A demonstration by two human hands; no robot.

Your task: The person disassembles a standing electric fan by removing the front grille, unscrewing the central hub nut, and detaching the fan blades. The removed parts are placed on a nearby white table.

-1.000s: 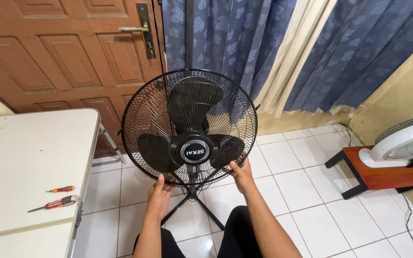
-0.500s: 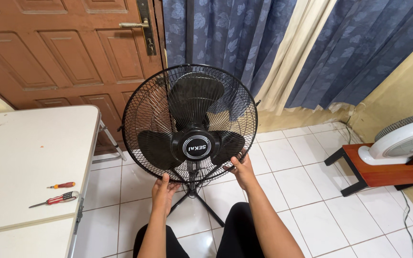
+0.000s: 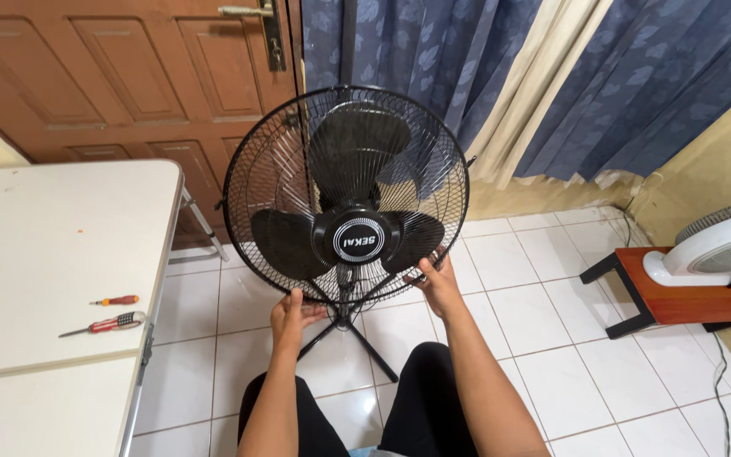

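Note:
A black standing fan (image 3: 346,199) with a round wire guard and three dark blades stands on the tiled floor in front of me. My left hand (image 3: 292,315) grips the lower left rim of the guard. My right hand (image 3: 441,280) holds the lower right rim. Below the guard, the fan's black crossed legs (image 3: 357,338) rest on the tiles between my hands. My knees in black trousers show at the bottom.
A white folding table (image 3: 52,254) on the left carries two red-handled screwdrivers (image 3: 107,322). A white fan (image 3: 721,250) sits on a low wooden stand (image 3: 678,300) at the right. A brown door (image 3: 129,76) and blue curtains (image 3: 484,68) are behind.
The front guard has turned in my hands, as its round centre badge has rotated. My right hand has risen a little along the rim; the view has shifted slightly downward.

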